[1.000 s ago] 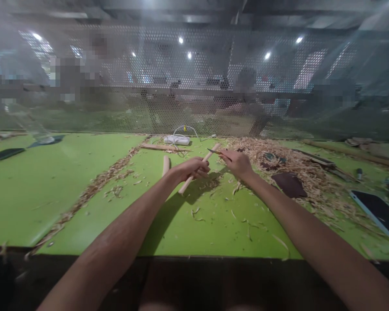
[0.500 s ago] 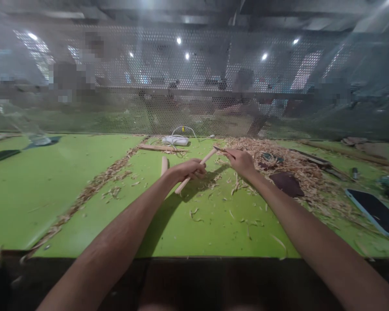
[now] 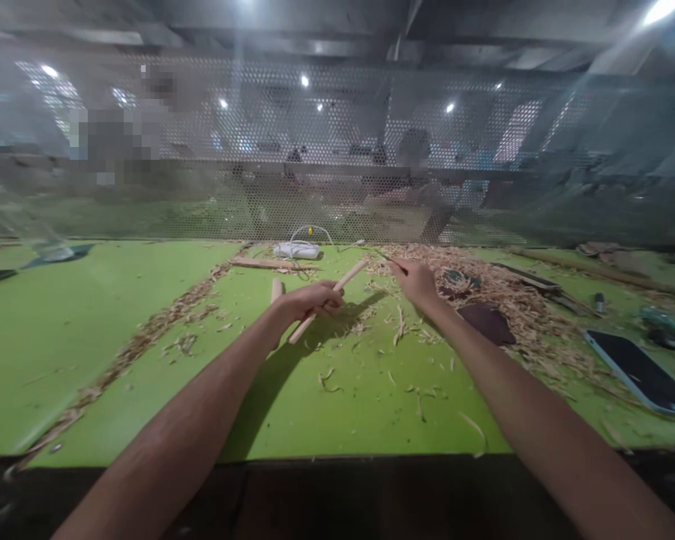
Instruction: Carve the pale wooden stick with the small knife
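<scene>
My left hand (image 3: pixel 318 298) is wrapped round the middle of a pale wooden stick (image 3: pixel 351 276), which slants up to the right above the green table (image 3: pixel 337 420). To its right, my right hand (image 3: pixel 415 282) is closed on a small knife (image 3: pixel 391 259), its thin blade pointing left. The blade is apart from the upper end of the stick. A second pale wooden piece (image 3: pixel 277 289) lies just behind my left wrist, partly hidden by it.
Wood shavings (image 3: pixel 517 307) are heaped at the right around a dark brown piece (image 3: pixel 487 322). A phone (image 3: pixel 641 371) lies far right. A white power strip (image 3: pixel 296 250) and a flat wooden strip (image 3: pixel 273 264) lie at the back, before a mesh screen (image 3: pixel 326 202).
The knife has come off the stick's upper end, leaving a gap between them. The whole view has shifted slightly, with things now a little further left.
</scene>
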Tool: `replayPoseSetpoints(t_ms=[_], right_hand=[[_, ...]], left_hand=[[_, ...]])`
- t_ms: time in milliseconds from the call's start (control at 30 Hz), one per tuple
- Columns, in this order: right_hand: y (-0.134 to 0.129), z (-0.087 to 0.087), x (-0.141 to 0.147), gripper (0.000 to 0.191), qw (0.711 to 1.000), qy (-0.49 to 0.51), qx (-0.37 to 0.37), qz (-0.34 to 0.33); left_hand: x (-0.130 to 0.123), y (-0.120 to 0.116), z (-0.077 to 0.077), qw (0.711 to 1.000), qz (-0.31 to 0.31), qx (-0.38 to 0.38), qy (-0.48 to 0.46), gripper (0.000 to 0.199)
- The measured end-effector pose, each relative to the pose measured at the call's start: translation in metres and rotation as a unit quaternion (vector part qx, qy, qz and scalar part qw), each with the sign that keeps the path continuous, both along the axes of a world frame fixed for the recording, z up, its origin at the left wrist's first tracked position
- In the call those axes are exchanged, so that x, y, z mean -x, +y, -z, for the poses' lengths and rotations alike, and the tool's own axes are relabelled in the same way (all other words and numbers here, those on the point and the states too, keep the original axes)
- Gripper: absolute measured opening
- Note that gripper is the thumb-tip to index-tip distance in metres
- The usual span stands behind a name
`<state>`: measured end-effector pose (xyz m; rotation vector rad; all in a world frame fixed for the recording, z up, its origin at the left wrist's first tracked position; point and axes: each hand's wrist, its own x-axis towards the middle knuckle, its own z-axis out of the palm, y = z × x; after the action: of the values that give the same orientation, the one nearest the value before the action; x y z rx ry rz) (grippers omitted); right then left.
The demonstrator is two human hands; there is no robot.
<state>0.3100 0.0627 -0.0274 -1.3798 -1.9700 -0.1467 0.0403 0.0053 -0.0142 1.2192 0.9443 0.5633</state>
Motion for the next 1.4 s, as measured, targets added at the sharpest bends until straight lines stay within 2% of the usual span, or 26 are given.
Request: replayPoseSetpoints(t_ms=[67, 167, 333, 600, 867, 1100, 1300, 1400], right_hand=[[-0.014, 0.000, 0.023, 0.042, 0.996, -0.014, 0.034, -0.076], [-0.033, 0.004, 0.051, 0.040, 0.986, -0.048, 0.057, -0.146], [-0.039, 0.011, 0.059, 0.037, 0.980, -0.076, 0.031, -0.179], [-0.027, 0.010, 0.050, 0.038, 0.984, -0.112, 0.024, -0.138], [-0.011, 0.009, 0.024, 0.036, 0.993, -0.086, 0.029, -0.075], [-0.004, 0.010, 0.020, 0.038, 0.992, -0.106, 0.020, -0.060], [0.014, 0.008, -0.017, 0.036, 0.993, -0.054, 0.068, 0.082], [0.010, -0.001, -0.015, 0.038, 0.997, -0.029, 0.036, 0.062]], left_hand=[[-0.002, 0.002, 0.003, 1.000, -0.016, 0.009, -0.017, 0.024], [-0.002, 0.006, 0.008, 0.997, -0.039, 0.019, -0.060, 0.023], [-0.002, 0.009, 0.011, 0.996, -0.051, 0.015, -0.071, 0.017], [-0.007, 0.006, 0.008, 0.998, -0.047, 0.007, -0.047, 0.017], [-0.007, 0.002, 0.007, 1.000, -0.022, -0.008, 0.003, 0.019], [-0.010, 0.001, 0.006, 1.000, -0.015, -0.004, 0.009, 0.020], [-0.001, -0.002, 0.001, 0.999, 0.035, -0.028, 0.006, 0.025], [0.000, 0.001, 0.005, 0.999, 0.020, -0.046, 0.016, 0.024]])
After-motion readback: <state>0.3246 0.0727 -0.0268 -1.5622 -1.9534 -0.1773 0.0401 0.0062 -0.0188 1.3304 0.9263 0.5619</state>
